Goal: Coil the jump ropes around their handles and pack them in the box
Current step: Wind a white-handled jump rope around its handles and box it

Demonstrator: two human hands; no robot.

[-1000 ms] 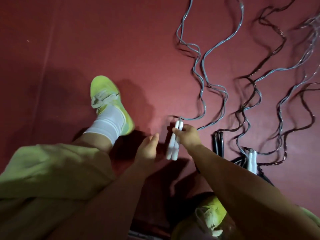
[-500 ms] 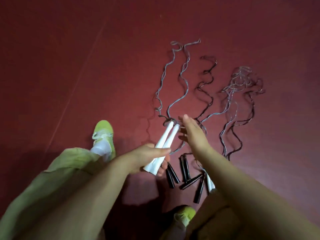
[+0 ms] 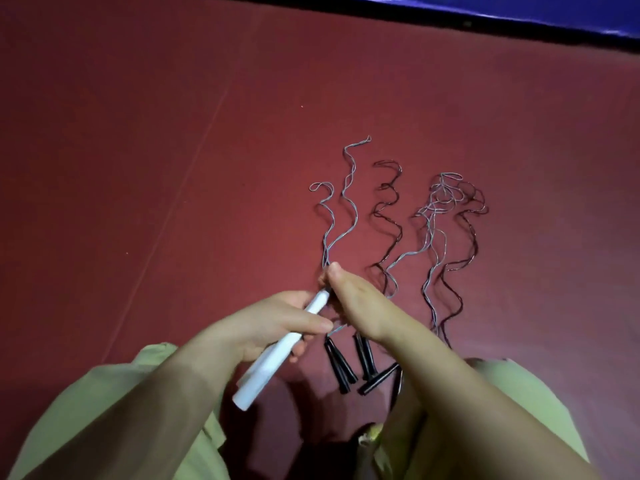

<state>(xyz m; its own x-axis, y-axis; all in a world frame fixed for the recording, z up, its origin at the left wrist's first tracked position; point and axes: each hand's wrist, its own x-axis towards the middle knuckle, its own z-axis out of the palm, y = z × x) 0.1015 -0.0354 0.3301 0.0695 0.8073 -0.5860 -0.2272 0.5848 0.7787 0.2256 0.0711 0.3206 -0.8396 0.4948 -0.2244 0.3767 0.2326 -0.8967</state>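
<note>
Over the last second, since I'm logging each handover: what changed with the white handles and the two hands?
The white handles passed from the right hand to the left hand, which now grips them lifted and tilted off the floor. The right hand let go and moved to the grey rope at the handles' top. The black handles and other ropes stayed on the red floor.

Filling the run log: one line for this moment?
left hand grips white handles | right hand at grey rope | black handles on floor
</note>
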